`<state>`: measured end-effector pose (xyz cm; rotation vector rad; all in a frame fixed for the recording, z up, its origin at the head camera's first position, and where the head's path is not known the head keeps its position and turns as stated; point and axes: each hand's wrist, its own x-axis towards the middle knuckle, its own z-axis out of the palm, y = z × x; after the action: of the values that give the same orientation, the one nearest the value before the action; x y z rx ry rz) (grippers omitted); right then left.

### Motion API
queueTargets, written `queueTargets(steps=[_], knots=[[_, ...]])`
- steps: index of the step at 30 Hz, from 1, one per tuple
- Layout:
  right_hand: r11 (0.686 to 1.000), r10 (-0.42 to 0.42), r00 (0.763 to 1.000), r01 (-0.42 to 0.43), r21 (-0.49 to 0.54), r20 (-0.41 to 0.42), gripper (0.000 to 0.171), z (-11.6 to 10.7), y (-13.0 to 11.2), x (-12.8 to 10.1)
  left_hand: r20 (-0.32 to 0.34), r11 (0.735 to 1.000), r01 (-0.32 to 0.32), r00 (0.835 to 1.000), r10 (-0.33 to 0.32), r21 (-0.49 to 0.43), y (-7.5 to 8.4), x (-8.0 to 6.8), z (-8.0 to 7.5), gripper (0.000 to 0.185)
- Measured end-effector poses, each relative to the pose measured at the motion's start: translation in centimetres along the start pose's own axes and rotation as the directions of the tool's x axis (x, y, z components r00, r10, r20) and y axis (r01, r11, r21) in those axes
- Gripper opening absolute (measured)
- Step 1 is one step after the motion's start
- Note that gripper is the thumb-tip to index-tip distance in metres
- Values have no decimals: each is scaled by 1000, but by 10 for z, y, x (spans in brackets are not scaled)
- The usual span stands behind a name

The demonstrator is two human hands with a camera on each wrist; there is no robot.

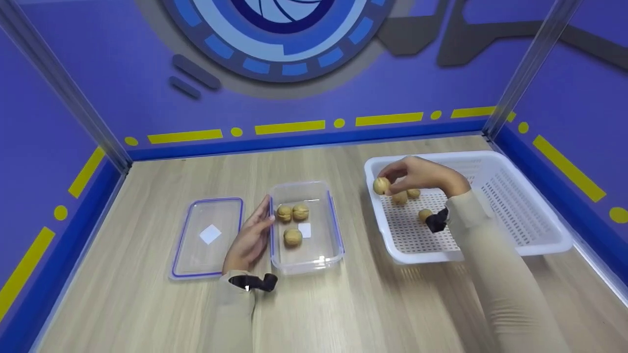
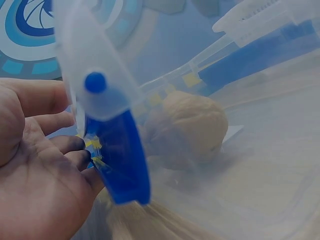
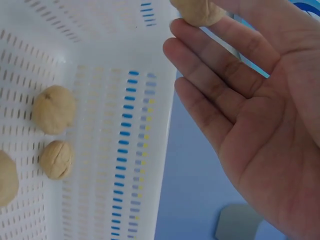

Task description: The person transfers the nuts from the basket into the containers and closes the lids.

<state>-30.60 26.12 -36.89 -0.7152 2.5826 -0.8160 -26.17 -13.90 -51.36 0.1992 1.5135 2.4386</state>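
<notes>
My right hand (image 1: 419,174) pinches a walnut (image 1: 381,186) between thumb and fingertips, above the left rim of a white plastic basket (image 1: 387,240). In the right wrist view this walnut (image 3: 199,11) is cut off by the top edge. Inside the basket lie more walnuts (image 3: 54,110), partly hidden by the hand in the head view. My left hand (image 1: 250,240) holds the left side of a clear plastic food container (image 1: 306,260), its thumb at the rim. Three walnuts (image 1: 293,238) sit in the container. A blue-sealed side clasp (image 2: 122,155) stands beside the left fingers.
Left of the container, a clear lid (image 1: 196,255) with a purple-blue edge and a white label lies on the wooden table (image 1: 314,314). Printed blue panels (image 1: 314,105) wall the table at the back and both sides.
</notes>
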Motion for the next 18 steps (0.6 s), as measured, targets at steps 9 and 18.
queueTargets(steps=[9,18], knots=[[998,-66,998,66,16,-4,43,5,-23,18,14,1000,-12,1000,12,5,0,0,0,67],[997,-80,997,80,16,14,42,16,-47,40,31,1000,-27,999,27,5,0,-1,-1,68]])
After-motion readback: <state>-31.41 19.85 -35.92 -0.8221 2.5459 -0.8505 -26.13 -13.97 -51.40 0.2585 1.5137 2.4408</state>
